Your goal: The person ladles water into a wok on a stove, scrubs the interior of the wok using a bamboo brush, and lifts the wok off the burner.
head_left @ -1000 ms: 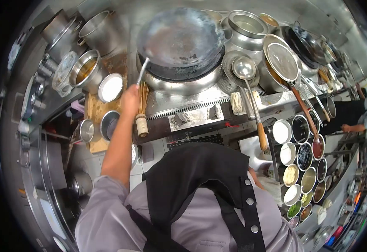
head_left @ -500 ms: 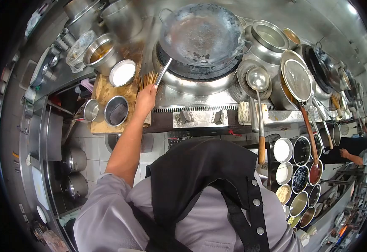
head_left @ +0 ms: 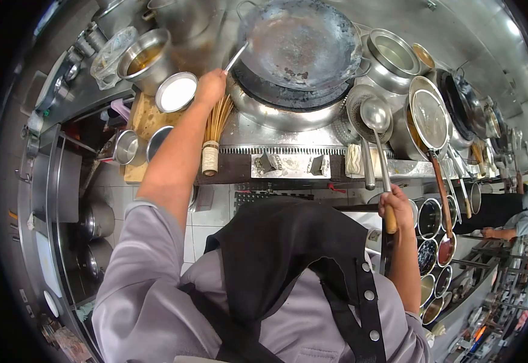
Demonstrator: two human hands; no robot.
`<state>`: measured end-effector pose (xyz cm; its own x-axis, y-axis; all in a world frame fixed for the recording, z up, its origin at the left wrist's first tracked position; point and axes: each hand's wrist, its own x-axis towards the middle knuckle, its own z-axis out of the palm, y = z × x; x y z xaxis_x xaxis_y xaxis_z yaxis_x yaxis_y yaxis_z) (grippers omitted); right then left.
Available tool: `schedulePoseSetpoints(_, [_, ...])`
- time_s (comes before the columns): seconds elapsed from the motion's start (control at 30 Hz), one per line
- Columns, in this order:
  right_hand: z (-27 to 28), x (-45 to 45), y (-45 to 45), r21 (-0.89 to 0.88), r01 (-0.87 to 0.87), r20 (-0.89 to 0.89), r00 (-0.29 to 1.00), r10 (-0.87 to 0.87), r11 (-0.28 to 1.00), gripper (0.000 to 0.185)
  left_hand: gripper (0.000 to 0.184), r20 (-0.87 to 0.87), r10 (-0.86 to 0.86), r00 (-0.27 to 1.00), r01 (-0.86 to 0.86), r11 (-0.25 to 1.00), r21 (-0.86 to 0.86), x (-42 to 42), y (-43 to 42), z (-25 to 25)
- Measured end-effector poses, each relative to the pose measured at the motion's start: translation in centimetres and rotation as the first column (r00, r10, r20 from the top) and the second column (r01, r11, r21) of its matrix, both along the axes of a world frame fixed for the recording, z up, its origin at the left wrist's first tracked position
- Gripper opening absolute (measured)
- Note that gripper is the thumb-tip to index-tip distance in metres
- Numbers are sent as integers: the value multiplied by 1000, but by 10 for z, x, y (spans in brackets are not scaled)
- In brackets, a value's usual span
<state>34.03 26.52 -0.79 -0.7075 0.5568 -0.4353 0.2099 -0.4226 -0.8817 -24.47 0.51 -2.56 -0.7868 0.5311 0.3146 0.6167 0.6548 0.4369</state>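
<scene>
My left hand (head_left: 210,88) is closed around a slim metal rod (head_left: 236,57); its far end overlaps the left rim of the wok (head_left: 303,45). I cannot tell whether rod and wok are joined. The wok looks bare inside and sits over the dark burner ring (head_left: 288,100). My right hand (head_left: 398,209) is wrapped round the wooden-ended handle of a ladle (head_left: 375,114), whose round bowl lies on a perforated strainer (head_left: 354,124). Under my left wrist stands a bamboo wok brush (head_left: 215,124) with a wrapped handle.
At left, a wooden board (head_left: 146,115) bears a bowl of white contents (head_left: 177,92) and a pot of amber liquid (head_left: 146,59). Right are a mesh skimmer (head_left: 429,118) and several seasoning tubs (head_left: 428,218). A co-worker (head_left: 511,218) stands far right.
My left hand has moved forward with the rod, uncovering more of the bamboo brush. My right hand has come into view and taken hold of the ladle's handle.
</scene>
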Motion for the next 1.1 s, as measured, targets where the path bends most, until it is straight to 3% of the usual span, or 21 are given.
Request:
schedulePoseSetpoints(0.03, [20, -2, -19, -82, 115, -76, 990, -121, 990, 50, 38, -15, -32, 999, 32, 999, -26, -7, 0, -1])
schedulePoseSetpoints(0.07, [30, -2, -39, -77, 108, -64, 992, -113, 991, 50, 38, -2, -24, 1000, 24, 999, -22, -14, -1, -3])
schedulePoseSetpoints(0.13, [38, 5, -77, -73, 78, -223, 970, -93, 994, 57, 37, 12, -98, 995, 99, 990, -99, -26, -6, -13])
schedulePoseSetpoints(0.17, [37, 6, -88, -57, 67, -149, 986, -75, 996, 64, 35, 27, -115, 993, 114, 993, 27, -32, -6, -22])
schedulePoseSetpoints(0.2, [38, 1, -93, -49, -20, -107, 994, 15, 999, 65, 35, 39, -104, 994, 103, 994, 27, -30, -8, -24])
schedulePoseSetpoints(0.27, [52, -27, -93, 108, -47, 99, 994, 37, 993, 60, 34, 306, -163, 938, 152, 987, 60, -23, -3, -12])
schedulePoseSetpoints(0.33, [77, -72, -77, 418, -197, 313, 948, 63, 887, 52, 35, 297, -198, 934, 188, 980, 60, -24, 4, -14])
schedulePoseSetpoints(0.4, [104, -119, -68, 433, -269, 360, 927, 109, 860, 50, 35, 111, -143, 984, 138, 989, 50, -28, 17, -24])
schedulePoseSetpoints(0.47, [125, -159, -60, 495, -369, 436, 889, 143, 786, 54, 35, 73, -134, 988, 129, 989, 68, -35, 22, -29])
schedulePoseSetpoints(0.53, [133, -185, -47, 525, -441, 461, 866, 192, 728, 55, 36, 257, -148, 955, 150, 989, 12, -35, 21, -18])
schedulePoseSetpoints(0.57, [138, -195, -46, 527, -443, 463, 865, 192, 725, 55, 36, 258, -148, 955, 148, 989, 16, -37, 20, -15])
schedulePoseSetpoints(0.63, [153, -214, -48, 569, -537, 547, 813, 201, 623, 56, 36, 464, -155, 872, 129, 988, 89, -48, 17, -17])
schedulePoseSetpoints(0.67, [159, -222, -45, 570, -540, 550, 811, 202, 619, 56, 36, 466, -154, 871, 125, 988, 92, -57, 16, -18])
schedulePoseSetpoints(0.73, [162, -234, -40, 566, -562, 565, 797, 212, 604, 55, 37, 169, -183, 968, 165, 980, 115, -85, 11, -29])
schedulePoseSetpoints(0.77, [160, -241, -35, 577, -554, 537, 811, 232, 601, 56, 38, 107, -221, 969, 207, 970, 130, -100, 12, -37])
schedulePoseSetpoints(0.8, [160, -250, -37, 571, -563, 544, 805, 237, 598, 56, 38, 116, -215, 970, 200, 971, 131, -100, 10, -36])
schedulePoseSetpoints(0.87, [162, -268, -48, 632, -606, 607, 774, 178, 482, 56, 37, 289, -167, 942, 158, 986, 55, -99, 15, -9])
schedulePoseSetpoints(0.9, [160, -273, -54, 595, -634, 642, 745, 183, 495, 58, 35, 391, -130, 911, 123, 991, 44, -95, 15, 1])
schedulePoseSetpoints(0.93, [160, -276, -55, 594, -635, 643, 743, 183, 493, 58, 35, 392, -130, 911, 122, 992, 46, -96, 19, 3])
schedulePoseSetpoints(1.0, [162, -282, -55, 455, -754, 729, 621, 288, 474, 60, 35, 449, -95, 888, 111, 994, -9, -95, 23, 8])
schedulePoseSetpoints(1.1, [165, -285, -40, 435, -737, 731, 624, 276, 517, 63, 36, 367, -137, 920, 145, 989, 5, -91, 26, 4])
